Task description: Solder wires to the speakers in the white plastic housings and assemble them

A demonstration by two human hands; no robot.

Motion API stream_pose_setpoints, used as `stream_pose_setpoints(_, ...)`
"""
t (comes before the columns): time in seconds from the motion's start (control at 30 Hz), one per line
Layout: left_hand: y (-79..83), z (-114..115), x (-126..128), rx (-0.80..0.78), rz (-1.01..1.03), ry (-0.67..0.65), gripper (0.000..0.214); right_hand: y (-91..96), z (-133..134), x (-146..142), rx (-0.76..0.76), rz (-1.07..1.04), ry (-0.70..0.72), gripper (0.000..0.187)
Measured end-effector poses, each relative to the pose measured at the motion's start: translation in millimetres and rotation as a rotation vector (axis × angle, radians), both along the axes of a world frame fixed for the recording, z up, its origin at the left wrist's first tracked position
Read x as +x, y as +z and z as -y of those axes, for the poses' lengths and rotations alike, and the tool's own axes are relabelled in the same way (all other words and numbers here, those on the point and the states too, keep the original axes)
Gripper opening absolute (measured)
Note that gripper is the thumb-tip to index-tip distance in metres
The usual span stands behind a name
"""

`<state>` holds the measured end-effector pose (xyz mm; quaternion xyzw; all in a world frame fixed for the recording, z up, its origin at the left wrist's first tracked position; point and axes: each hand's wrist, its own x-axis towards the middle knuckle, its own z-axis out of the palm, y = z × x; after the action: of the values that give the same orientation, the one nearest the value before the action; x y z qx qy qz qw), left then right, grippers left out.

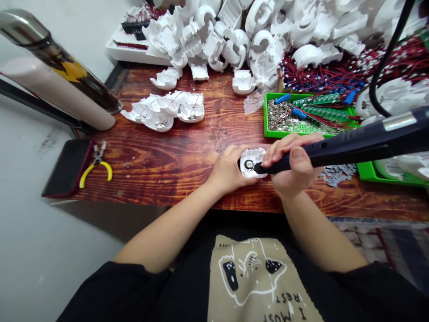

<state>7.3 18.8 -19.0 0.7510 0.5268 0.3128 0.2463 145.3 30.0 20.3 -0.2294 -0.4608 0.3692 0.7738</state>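
We work at a wooden table (161, 174), with a heap of white plastic shells (234, 31) at the back and a green tray (301, 127) of small metal parts to the right. Near the table's front edge, our left hand (228, 170) grips a white shell (258, 154), fingers together around it. Our right hand (291, 156) has its fingers clamped on a dark soldering iron (351, 145), its tip touching a metal ring (248, 164) on the shell.
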Motion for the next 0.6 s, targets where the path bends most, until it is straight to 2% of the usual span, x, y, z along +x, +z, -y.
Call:
stream_pose_setpoints(0.3,0.6,2,1,0.041,0.057,-0.017,0.072,-13.0,1,2,0.04,0.053,0.023,0.018)
stream_pose_setpoints(0.37,1.6,3,0,0.022,0.068,-0.029,0.072,-11.1,1,2,0.024,0.061,0.009,0.018)
stream_pose_setpoints(0.5,2.2,3,0,-0.043,0.065,-0.027,0.078,15.1,10,15,0.005,-0.012,-0.069,0.017)
stream_pose_setpoints(0.6,4.0,6,0,-0.051,0.071,-0.032,0.076,44.5,24,43,-0.007,-0.011,-0.209,0.024)
